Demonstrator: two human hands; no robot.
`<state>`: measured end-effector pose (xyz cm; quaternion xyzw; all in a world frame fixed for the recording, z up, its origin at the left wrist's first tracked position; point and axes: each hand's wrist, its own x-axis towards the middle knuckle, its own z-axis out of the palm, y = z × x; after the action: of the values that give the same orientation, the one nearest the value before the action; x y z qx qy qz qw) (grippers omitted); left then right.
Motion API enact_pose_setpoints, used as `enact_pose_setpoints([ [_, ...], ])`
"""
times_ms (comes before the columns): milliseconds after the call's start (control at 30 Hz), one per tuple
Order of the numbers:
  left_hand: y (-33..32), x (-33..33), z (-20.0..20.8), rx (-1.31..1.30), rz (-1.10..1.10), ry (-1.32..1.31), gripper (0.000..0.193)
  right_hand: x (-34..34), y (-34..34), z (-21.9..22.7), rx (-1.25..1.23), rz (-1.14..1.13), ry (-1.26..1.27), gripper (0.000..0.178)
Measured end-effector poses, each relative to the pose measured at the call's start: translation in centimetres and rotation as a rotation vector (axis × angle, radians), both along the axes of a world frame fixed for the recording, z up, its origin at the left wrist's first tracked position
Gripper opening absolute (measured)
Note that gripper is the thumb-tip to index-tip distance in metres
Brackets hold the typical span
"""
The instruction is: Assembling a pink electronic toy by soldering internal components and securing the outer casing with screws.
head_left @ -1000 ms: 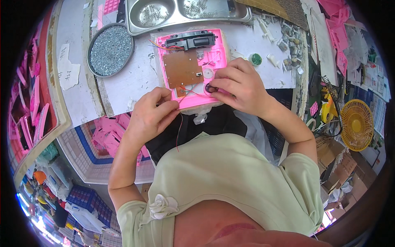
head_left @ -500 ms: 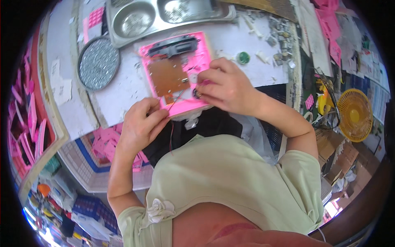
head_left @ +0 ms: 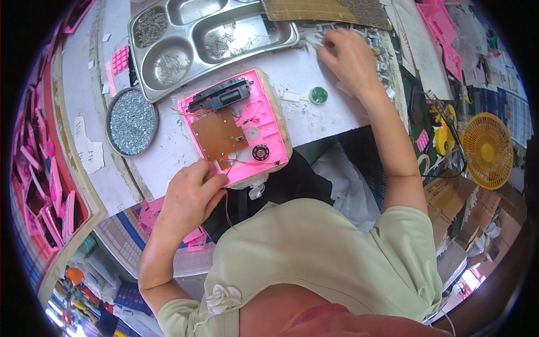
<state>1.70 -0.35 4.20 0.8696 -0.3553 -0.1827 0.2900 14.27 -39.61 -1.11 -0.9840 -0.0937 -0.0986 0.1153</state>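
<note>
A pink plastic housing (head_left: 268, 121) lies open-side up at the table's front edge. Inside it are a brown circuit board (head_left: 218, 135), a black mechanism (head_left: 220, 95) along its far side, a small round speaker (head_left: 260, 152) and thin red wires. My left hand (head_left: 193, 188) grips the housing's near left corner between thumb and fingers; a loose wire hangs below. My right hand (head_left: 351, 59) is stretched out at the far right, over a scatter of small metal and white parts (head_left: 383, 64). Its thumb and bent fingers look apart, with nothing visible between them.
A steel compartment tray (head_left: 193, 59) with screws stands at the back. Left of the housing sits a round dish (head_left: 156, 126) full of small silvery pieces. A green-topped round container (head_left: 318, 95) is near my right forearm. A brown board (head_left: 328, 12) lies at the far edge.
My right hand has left the housing and moved away to the far right, uncovering the speaker. My left hand still holds the corner. The view has shifted slightly.
</note>
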Motion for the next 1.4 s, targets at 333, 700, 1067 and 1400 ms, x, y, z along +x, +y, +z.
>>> enact_pose_setpoints([
  [333, -5.7, 17.3, -1.7, -0.044, 0.172, -0.386, 0.018, -6.0, 1.7, 4.4, 0.887, -0.021, 0.196, 0.023],
  [700, -13.5, 22.2, -3.5, 0.179, 0.124, -0.514, 0.021, -9.3, 0.3, 4.0, 1.097, -0.069, 0.346, 0.019],
  [1067, -8.1, 15.0, -1.5, -0.835, 0.674, 0.459, 0.02, -7.7, 4.9, 3.7, 1.25, 0.144, 0.341, 0.014],
  [1400, -9.0, 14.1, 0.5, -0.63, 0.366, -0.193, 0.019, 2.4, 10.2, 5.0, 1.006, 0.429, 0.224, 0.038],
])
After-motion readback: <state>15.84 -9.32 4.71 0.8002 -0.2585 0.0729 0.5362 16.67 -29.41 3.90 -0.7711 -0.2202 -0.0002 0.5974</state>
